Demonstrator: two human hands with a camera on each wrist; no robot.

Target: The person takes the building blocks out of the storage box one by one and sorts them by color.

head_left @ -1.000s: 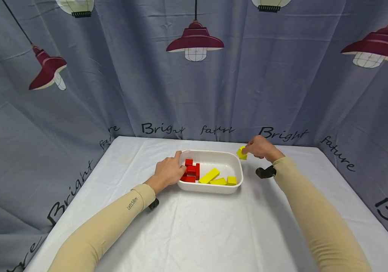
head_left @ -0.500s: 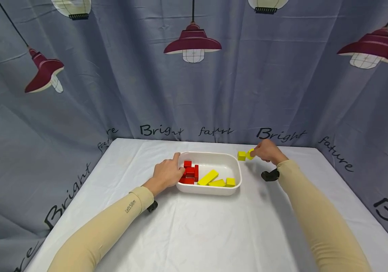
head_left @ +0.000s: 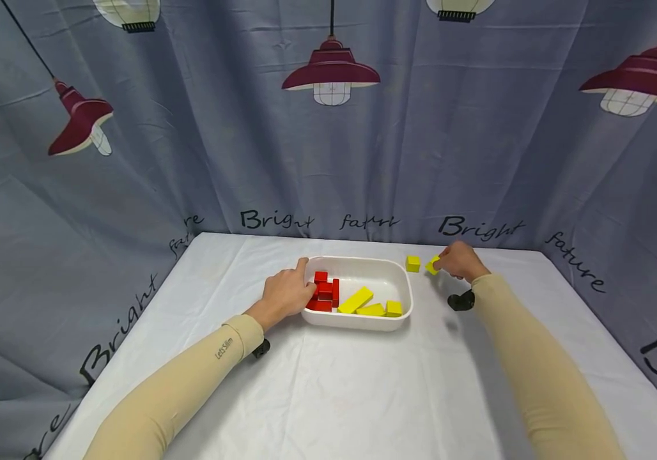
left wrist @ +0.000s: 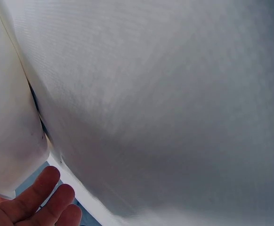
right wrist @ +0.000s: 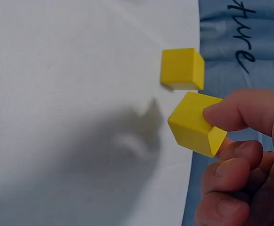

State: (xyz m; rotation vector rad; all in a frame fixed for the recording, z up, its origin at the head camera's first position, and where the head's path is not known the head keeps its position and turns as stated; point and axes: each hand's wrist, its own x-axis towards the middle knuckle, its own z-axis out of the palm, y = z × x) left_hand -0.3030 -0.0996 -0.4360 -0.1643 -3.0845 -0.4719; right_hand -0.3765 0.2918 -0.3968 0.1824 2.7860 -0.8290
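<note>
A grey-blue curtain (head_left: 363,147) hangs behind the white tabletop (head_left: 351,390). On the tabletop stands a white box (head_left: 357,324). The left hand (head_left: 284,291) grips the box's left end, thumb over the rim; the right hand (head_left: 461,261) pinches a tilted yellow cube (right wrist: 193,117). Inside the box, red blocks (head_left: 325,291) lie left of three yellow blocks (head_left: 356,299). A loose yellow cube (head_left: 413,264) sits between box and right hand.

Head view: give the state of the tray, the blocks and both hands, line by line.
Tray: upright, uncovered
Red blocks: bunched in its left end
Yellow blocks inside: right of the red
Loose yellow block: resting on the table
Held yellow block: pinched, tilted
Left hand: holding the tray's left end
Right hand: pinching that block
</note>
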